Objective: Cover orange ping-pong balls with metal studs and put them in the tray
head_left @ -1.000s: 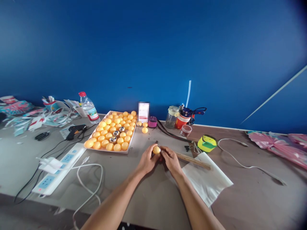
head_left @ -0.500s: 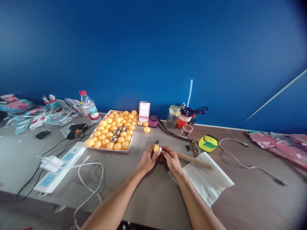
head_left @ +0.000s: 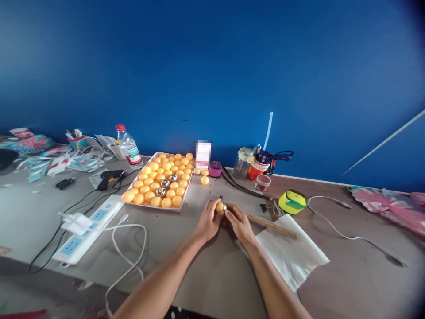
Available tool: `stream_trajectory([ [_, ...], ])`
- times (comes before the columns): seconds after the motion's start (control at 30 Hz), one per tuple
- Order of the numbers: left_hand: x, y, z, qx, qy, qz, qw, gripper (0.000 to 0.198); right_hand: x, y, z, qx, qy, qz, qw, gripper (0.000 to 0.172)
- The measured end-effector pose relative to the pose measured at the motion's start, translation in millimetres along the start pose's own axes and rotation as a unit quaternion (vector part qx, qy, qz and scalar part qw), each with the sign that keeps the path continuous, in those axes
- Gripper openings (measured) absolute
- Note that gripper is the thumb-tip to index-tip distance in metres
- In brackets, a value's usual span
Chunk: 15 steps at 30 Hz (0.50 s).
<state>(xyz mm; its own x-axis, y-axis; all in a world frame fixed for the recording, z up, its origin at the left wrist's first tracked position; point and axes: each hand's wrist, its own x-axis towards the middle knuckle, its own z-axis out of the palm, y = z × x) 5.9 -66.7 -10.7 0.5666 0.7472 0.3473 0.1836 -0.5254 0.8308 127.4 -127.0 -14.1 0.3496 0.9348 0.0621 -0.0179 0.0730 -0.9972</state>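
An orange table tennis ball (head_left: 219, 206), partly covered in shiny silver on its right side, is held between the fingertips of both hands. My left hand (head_left: 207, 220) is closed around its left side. My right hand (head_left: 239, 222) pinches at the silver side, its fingers bent and partly hidden. Beyond them to the left lies a shallow white tray (head_left: 182, 204) full of orange balls, three of which look silver. A loose orange ball (head_left: 204, 180) rests on the table past my hands. Under and beside my right hand runs a wooden stick (head_left: 274, 226).
A white sheet (head_left: 295, 252) lies by my right forearm. On the left are a power strip (head_left: 96, 223), its cables, a glue gun (head_left: 109, 178) and a water bottle (head_left: 129, 148). At the back stand a clear jar (head_left: 243, 164) and a red cup (head_left: 257, 169); a yellow-green item (head_left: 292, 201) sits right.
The view has swung slightly left, so everything appears further right. Both hands still hold the ball, which looks slightly turned, with its orange part less bright.
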Motion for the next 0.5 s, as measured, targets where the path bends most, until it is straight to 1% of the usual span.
stream_trajectory([
  [0.17, 0.0, -1.5, -0.7, -0.029, -0.013, 0.033, 0.999, 0.04, 1.4, 2.1, -0.2, 0.008, 0.014, 0.004, 1.0, 0.03],
  [0.27, -0.4, -2.1, -0.4, -0.029, -0.013, 0.042, 0.999, 0.041, 1.1, 1.2, 0.6, 0.001, 0.018, 0.005, 1.0, 0.03],
  [0.4, -2.3, -3.0, 1.1, 0.008, -0.011, 0.041, 0.999, 0.043, -0.5, -1.0, 2.1, -0.038, 0.019, 0.001, 0.999, 0.034],
  [0.5, -4.6, -2.4, 1.9, 0.049, -0.012, 0.055, 0.997, 0.044, -0.7, 0.0, 2.3, -0.081, 0.038, -0.019, 0.996, 0.038],
])
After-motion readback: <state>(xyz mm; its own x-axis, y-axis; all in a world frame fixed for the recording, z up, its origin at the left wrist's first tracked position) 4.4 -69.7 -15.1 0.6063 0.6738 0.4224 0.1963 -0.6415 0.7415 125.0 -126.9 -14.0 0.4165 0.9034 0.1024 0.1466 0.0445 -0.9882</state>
